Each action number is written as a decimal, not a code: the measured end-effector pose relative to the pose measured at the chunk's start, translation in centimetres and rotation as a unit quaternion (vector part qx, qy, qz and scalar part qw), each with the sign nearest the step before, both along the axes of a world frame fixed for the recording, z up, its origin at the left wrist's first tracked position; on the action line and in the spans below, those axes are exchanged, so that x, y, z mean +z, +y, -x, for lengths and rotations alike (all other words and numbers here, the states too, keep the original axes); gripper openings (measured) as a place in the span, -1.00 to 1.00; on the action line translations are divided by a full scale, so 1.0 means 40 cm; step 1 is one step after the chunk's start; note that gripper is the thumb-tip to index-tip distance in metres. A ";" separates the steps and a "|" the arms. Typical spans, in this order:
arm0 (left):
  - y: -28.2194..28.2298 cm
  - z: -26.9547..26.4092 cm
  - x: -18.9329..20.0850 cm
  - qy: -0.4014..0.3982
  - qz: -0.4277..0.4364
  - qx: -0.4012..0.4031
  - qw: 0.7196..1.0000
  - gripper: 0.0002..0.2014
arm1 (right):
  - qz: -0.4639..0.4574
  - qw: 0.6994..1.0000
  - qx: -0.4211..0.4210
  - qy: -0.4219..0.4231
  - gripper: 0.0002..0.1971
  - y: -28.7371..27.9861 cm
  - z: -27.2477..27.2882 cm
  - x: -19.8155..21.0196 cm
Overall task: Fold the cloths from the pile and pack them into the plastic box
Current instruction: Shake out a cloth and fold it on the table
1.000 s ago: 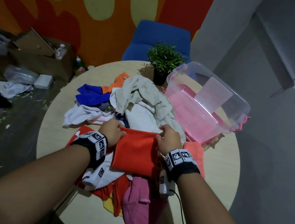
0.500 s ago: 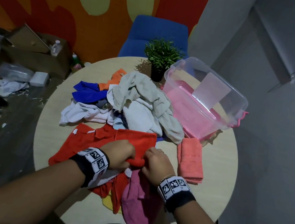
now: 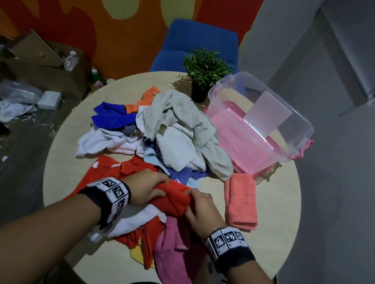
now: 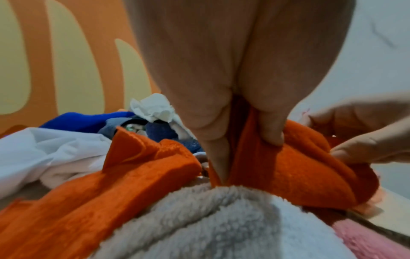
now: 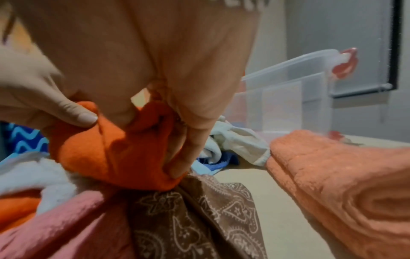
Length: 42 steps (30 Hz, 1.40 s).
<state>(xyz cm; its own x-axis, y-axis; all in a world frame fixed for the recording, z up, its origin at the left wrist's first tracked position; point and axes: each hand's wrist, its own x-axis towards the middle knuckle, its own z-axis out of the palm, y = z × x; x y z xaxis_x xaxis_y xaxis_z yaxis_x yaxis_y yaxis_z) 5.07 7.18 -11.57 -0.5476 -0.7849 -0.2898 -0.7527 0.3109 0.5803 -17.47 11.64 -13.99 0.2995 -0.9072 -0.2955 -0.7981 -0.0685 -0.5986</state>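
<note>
Both hands hold one red-orange cloth near the table's front. My left hand grips its left end, thumb and fingers pinching the fabric. My right hand grips its right end, the cloth bunched under its fingers. The cloth lies over white, pink and patterned brown cloths. The pile of white, beige and blue cloths sits behind it at mid-table. A folded salmon towel lies to the right. The clear plastic box with a pink base stands at the back right.
A potted plant stands behind the pile, with a blue chair beyond the round table. Cardboard boxes and litter cover the floor on the left. A grey wall runs along the right.
Both hands have drawn the red-orange cloth's far edge back toward me, folding and bunching it into a narrow roll. The salmon towel on the right came into full view.
</note>
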 end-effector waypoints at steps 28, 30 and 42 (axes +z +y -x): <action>-0.055 0.050 0.086 0.203 -0.032 0.056 0.977 -0.63 | 0.056 0.996 -0.052 -0.051 -0.75 -0.026 -0.038 0.035; -0.059 0.077 0.110 0.282 -0.072 0.140 0.946 -0.45 | 0.037 0.977 -0.120 -0.173 -0.71 -0.032 -0.021 0.065; -0.090 0.358 0.037 0.370 -0.148 0.335 0.854 -0.73 | 0.114 0.966 -0.130 -0.193 -0.49 -0.007 0.162 0.095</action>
